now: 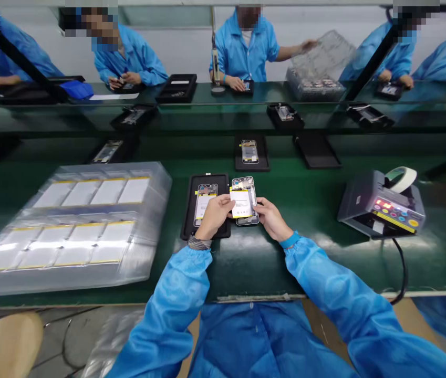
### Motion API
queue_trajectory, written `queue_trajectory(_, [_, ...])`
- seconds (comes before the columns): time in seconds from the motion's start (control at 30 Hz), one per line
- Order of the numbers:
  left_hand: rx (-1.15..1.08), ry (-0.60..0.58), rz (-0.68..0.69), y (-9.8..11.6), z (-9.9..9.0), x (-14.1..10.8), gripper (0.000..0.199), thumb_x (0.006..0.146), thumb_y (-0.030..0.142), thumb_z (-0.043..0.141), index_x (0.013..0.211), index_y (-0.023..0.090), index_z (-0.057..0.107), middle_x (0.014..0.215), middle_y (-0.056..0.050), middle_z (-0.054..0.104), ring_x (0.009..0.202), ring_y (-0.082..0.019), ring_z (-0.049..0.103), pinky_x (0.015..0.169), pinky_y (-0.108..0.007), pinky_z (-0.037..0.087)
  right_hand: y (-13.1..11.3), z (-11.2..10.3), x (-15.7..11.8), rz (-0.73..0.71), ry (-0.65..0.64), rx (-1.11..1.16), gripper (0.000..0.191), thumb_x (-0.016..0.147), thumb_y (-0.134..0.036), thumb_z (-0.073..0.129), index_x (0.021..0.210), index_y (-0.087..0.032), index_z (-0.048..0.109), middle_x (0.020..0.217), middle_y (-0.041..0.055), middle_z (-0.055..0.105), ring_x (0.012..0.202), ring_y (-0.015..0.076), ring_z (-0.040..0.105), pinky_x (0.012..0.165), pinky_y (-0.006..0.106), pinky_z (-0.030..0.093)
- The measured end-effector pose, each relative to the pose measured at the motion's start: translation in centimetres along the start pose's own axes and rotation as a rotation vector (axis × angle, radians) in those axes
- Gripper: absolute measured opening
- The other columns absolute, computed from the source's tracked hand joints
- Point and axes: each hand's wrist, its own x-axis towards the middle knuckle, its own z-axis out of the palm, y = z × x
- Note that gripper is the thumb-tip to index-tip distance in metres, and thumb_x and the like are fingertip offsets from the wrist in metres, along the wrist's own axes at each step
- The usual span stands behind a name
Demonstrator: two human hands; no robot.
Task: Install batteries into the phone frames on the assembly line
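1. The left hand (211, 216) reaches in from the near side, its fingers closed over the left edge of a white battery pack with yellow edging (240, 204). That grip looks clamped on the pack, though the fingers hide part of it.
2. The right hand (272, 219) comes in from the other side, with its fingertips at the lower right of an open phone housing (251, 186). Whether it is clamped on the housing or only touching it, I cannot tell from here.
3. The pack sits over the lower half of the housing, between the two hands. The housing's long axis runs away from the person, tilted slightly, and the left hand is the nearer to the pack.
4. Just left of the housing, a black tray (206, 231) holds a second housing (206, 203).
5. Farther left on the green bench (309, 210), a clear plastic tray (71, 281) carries rows of white packs. To the right stands a grey machine (380, 205) with coloured buttons and a tape roll (402, 179).
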Motion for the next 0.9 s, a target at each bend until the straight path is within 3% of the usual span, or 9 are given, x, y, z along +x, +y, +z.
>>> queue_trajectory(0.23, [0.017, 0.017, 0.026, 0.2, 0.0, -0.4, 0.052, 0.068, 0.036, 0.087, 0.111, 0.012, 0.070, 0.104, -0.013, 0.077, 0.082, -0.022, 0.073, 0.064, -0.029, 0.059, 0.2, 0.1, -0.7, -0.019, -0.056, 0.010, 0.048, 0.064, -0.035, 0.088, 0.100, -0.024, 0.058, 0.094, 0.0012, 0.076, 0.092, 0.0243, 0.073, 0.071, 0.032, 0.058])
queue_trajectory(0.4, [0.053, 0.059, 0.046, -0.3, 0.4, -0.5, 0.053, 0.068, 0.037, 0.087, 0.111, 0.012, 0.072, 0.099, -0.012, 0.076, 0.082, -0.021, 0.072, 0.070, -0.032, 0.059, 0.9, 0.2, -0.7, -0.052, -0.083, 0.047, 0.049, 0.067, -0.039, 0.088, 0.101, -0.024, 0.055, 0.093, 0.0014, 0.077, 0.090, 0.0251, 0.074, 0.080, 0.038, 0.060])
queue_trajectory(0.5, [0.181, 0.143, 0.156, -0.5, 1.1, -0.8, 0.045, 0.073, 0.034, 0.084, 0.111, 0.013, 0.075, 0.094, -0.009, 0.073, 0.081, -0.019, 0.069, 0.072, -0.031, 0.058, 1.1, 0.3, -0.8, -0.071, -0.093, 0.050, 0.051, 0.068, -0.040, 0.089, 0.101, -0.025, 0.054, 0.093, 0.0009, 0.078, 0.092, 0.0256, 0.074, 0.082, 0.041, 0.060])
queue_trajectory(0.63, [0.438, 0.296, 0.381, -0.5, 1.8, -1.4, 0.028, 0.077, 0.027, 0.080, 0.104, 0.019, 0.078, 0.096, -0.005, 0.065, 0.077, -0.014, 0.061, 0.063, -0.024, 0.050, 1.0, 0.3, -1.0, -0.072, -0.106, 0.066, 0.053, 0.067, -0.041, 0.091, 0.102, -0.025, 0.054, 0.091, 0.0014, 0.078, 0.097, 0.0267, 0.074, 0.083, 0.042, 0.061])
queue_trajectory(0.73, [0.480, 0.324, 0.459, -0.6, 1.8, -1.3, 0.033, 0.077, 0.025, 0.081, 0.109, 0.020, 0.075, 0.108, -0.006, 0.064, 0.088, -0.016, 0.061, 0.069, -0.024, 0.052, 0.8, 0.1, -1.0, -0.069, -0.115, 0.091, 0.054, 0.067, -0.041, 0.092, 0.102, -0.025, 0.055, 0.092, 0.0018, 0.078, 0.098, 0.0270, 0.074, 0.084, 0.042, 0.061])
queue_trajectory(0.8, [0.419, 0.320, 0.417, -0.7, 1.6, -1.0, 0.042, 0.076, 0.027, 0.082, 0.115, 0.019, 0.071, 0.111, -0.008, 0.066, 0.093, -0.017, 0.063, 0.074, -0.026, 0.052, 0.7, 0.0, -1.1, -0.069, -0.114, 0.103, 0.054, 0.066, -0.041, 0.092, 0.102, -0.024, 0.055, 0.092, 0.0017, 0.078, 0.098, 0.0268, 0.074, 0.084, 0.042, 0.061])
queue_trajectory(0.9, [0.247, 0.188, 0.218, -1.1, 1.3, -0.5, 0.041, 0.076, 0.036, 0.082, 0.108, 0.014, 0.069, 0.095, -0.008, 0.070, 0.082, -0.017, 0.064, 0.070, -0.028, 0.052, 0.7, 0.0, -1.1, -0.066, -0.113, 0.099, 0.055, 0.066, -0.043, 0.092, 0.102, -0.024, 0.055, 0.095, 0.0020, 0.077, 0.097, 0.0263, 0.074, 0.083, 0.040, 0.061])
